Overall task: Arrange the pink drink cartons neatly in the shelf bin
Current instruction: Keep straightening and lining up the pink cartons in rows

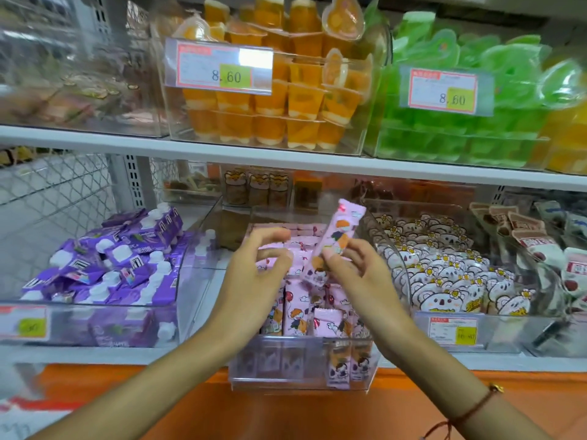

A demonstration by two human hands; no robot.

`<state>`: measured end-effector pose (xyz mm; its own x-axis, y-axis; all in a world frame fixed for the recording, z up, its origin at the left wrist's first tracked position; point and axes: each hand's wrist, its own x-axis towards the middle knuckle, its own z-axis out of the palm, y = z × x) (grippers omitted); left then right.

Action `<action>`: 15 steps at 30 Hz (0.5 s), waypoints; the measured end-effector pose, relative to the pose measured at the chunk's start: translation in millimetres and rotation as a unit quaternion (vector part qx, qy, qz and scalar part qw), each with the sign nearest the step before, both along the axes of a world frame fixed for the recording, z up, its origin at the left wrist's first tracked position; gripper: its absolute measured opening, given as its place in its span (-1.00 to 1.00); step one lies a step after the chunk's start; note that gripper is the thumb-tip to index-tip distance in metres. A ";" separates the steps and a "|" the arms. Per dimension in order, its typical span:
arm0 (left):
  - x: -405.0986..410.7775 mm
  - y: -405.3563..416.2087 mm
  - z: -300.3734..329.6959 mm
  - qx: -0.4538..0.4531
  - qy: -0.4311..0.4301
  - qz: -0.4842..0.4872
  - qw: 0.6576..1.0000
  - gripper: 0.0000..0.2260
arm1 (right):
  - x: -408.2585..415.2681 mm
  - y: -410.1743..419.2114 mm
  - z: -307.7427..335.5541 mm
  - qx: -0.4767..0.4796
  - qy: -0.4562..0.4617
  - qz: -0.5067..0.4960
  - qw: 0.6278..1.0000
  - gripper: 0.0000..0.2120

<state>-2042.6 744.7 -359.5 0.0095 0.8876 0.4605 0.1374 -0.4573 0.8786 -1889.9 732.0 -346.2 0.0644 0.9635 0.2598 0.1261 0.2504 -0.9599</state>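
I hold one pink drink carton up above the clear shelf bin, tilted so its top leans away to the right, its printed cartoon face turned toward me. My right hand pinches it near its lower half, thumb in front and fingers curled behind it. My left hand hovers just beside the carton with its fingers loosely spread and bent, holding nothing; whether its fingertips touch the carton I cannot tell. Below both hands the other pink cartons fill the bin, most standing upright in rows near the front, some lying flat farther back, and a few show through the bin's clear front wall. The bin sits on the lower shelf, its front sticking out past the orange shelf edge. Just left of it is a clear bin of purple cartons with white caps, heaped loosely. Just right is a bin of white bear-faced packets, with a price tag on its front. On the shelf above stand a bin of orange jelly cups and a bin of green jelly cups, each bearing a price label reading 8.60. A thin red cord bracelet circles my right wrist.
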 end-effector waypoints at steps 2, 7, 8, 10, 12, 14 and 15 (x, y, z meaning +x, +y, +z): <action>-2.9 1.4 -1.1 0.026 0.061 -0.024 0.998 -0.81 | 4.9 1.1 2.2 0.030 0.018 -0.041 0.999 -0.75; -1.9 3.2 -4.2 0.029 0.314 -0.123 0.941 -0.79 | 16.2 -0.1 7.3 0.040 0.052 -0.062 0.996 -0.70; -0.7 5.3 -5.0 0.046 0.355 -0.110 0.927 -0.81 | 17.0 -0.2 7.7 0.038 0.051 -0.062 0.996 -0.73; 1.4 11.0 -6.2 0.080 0.410 -0.050 0.907 -0.85 | 17.6 -1.7 8.3 0.039 0.044 -0.065 0.996 -0.77; 3.4 16.7 -8.4 0.091 0.434 0.015 0.896 -0.82 | 17.8 -3.5 8.4 0.035 0.034 -0.065 0.997 -0.75; 5.2 21.7 -11.0 0.088 0.419 0.041 0.903 -0.82 | 18.7 -4.1 8.2 0.021 0.036 -0.060 0.997 -0.73; 6.4 21.4 -10.5 0.080 0.387 0.041 0.918 -0.85 | 19.4 -3.9 7.7 0.010 0.043 -0.057 0.997 -0.71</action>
